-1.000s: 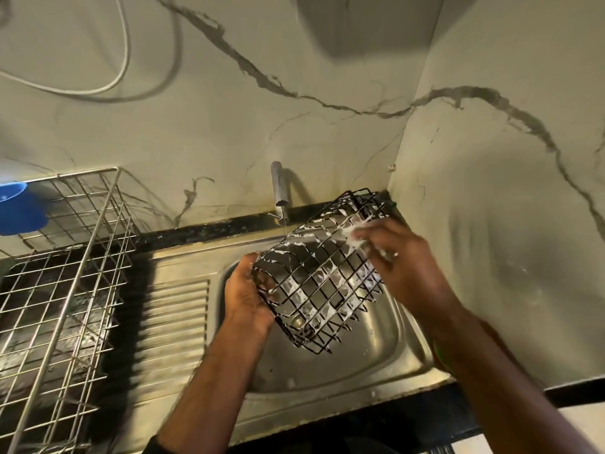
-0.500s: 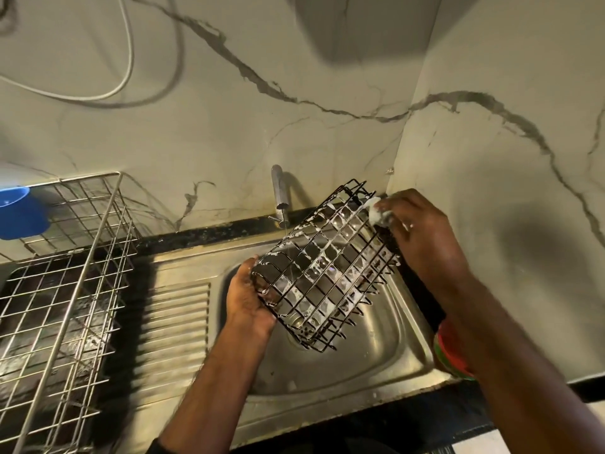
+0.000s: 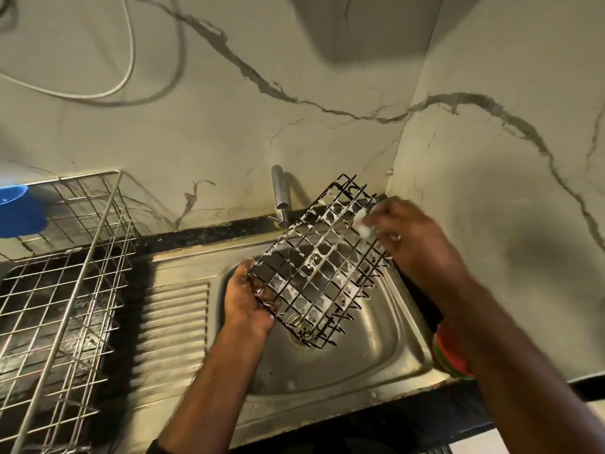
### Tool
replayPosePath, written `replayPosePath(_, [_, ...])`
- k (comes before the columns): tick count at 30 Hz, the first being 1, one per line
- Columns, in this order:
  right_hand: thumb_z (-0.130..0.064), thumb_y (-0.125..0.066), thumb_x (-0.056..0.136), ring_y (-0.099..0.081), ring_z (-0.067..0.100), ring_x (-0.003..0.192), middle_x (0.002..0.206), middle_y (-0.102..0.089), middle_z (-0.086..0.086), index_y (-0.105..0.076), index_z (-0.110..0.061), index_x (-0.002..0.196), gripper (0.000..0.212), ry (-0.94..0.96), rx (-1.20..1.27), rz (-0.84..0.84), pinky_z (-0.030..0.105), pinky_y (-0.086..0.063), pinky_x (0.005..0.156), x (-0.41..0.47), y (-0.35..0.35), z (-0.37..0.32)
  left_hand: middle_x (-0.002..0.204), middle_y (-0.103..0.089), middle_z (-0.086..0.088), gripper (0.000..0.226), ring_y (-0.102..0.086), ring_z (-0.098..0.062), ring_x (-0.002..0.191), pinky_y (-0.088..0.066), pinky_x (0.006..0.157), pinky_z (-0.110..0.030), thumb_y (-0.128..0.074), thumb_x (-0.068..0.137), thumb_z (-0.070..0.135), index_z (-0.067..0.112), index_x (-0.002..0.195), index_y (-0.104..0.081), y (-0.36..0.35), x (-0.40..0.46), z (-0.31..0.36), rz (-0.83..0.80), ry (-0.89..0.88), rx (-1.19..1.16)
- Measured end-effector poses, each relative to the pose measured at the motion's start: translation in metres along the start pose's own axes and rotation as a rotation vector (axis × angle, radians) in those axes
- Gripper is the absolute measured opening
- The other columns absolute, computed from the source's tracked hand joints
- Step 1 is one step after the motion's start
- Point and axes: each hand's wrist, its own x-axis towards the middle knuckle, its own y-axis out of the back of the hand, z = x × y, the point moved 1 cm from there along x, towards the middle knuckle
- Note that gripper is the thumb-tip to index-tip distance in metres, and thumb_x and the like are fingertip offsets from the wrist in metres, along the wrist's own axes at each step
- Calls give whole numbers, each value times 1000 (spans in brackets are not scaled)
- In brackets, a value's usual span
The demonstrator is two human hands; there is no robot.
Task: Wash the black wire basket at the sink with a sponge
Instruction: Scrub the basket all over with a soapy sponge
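The black wire basket (image 3: 322, 257) hangs tilted over the steel sink (image 3: 360, 365), streaked with white suds. My left hand (image 3: 247, 298) grips its lower left corner from below. My right hand (image 3: 415, 239) is closed around a small foamy sponge (image 3: 363, 224), pressing it against the basket's upper right side near the rim. Most of the sponge is hidden by my fingers. A thin stream of water falls from the tap (image 3: 280, 194) just behind the basket.
A steel wire dish rack (image 3: 65, 290) stands left of the ridged drainboard (image 3: 173, 326). A blue bowl (image 3: 19, 213) sits at the far left edge. A red and green container (image 3: 448, 355) peeks out under my right forearm. Marble walls meet in a corner close behind the sink.
My right hand slid the sponge from the basket's middle up to its upper right rim, then slightly back down. The basket tipped a little more upright in my left hand.
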Motion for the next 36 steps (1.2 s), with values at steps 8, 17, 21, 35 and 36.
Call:
replayPosePath(8, [3, -66, 88, -63, 7, 99, 113, -62, 1, -71, -10, 112, 28, 9, 113, 283, 14, -53, 85, 3, 6, -5, 40, -44, 5, 43, -38, -8, 28, -33, 33, -15, -63, 94, 22, 18, 51, -56, -12, -9, 5, -52, -152, 41])
replayPosePath(17, [10, -60, 89, -65, 14, 94, 110, -67, 2, -73, -12, 108, 32, -90, -63, 152, 36, -57, 83, 13, 15, 22, 37, -43, 4, 42, -35, -8, 25, -29, 30, -15, -68, 95, 18, 16, 57, -49, -11, -17, 5, -112, -492, 248])
replayPosePath(21, [5, -60, 91, -65, 11, 91, 110, -68, 0, -72, -15, 107, 28, -112, -32, 112, 32, -57, 82, 5, 9, 17, 37, -45, 4, 40, -37, -7, 25, -32, 30, -14, -63, 98, 12, 9, 61, -48, -15, -21, 3, -106, -528, 262])
replayPosePath(35, [4, -60, 91, -60, -1, 98, 117, -64, -9, -69, -22, 114, 36, -96, 58, -26, 13, -49, 84, -7, 12, 13, 42, -44, 2, 34, -35, -8, 27, -28, 29, -17, -75, 85, 25, 16, 61, -53, -7, -11, 4, -95, -513, 234])
replayPosePath(36, [3, -60, 91, -59, -1, 99, 118, -63, -10, -69, -24, 117, 38, -63, 80, -75, 13, -48, 84, -11, 8, 6, 42, -43, 2, 34, -35, -9, 27, -27, 29, -17, -77, 79, 30, 19, 58, -53, -6, -10, 5, -92, -510, 228])
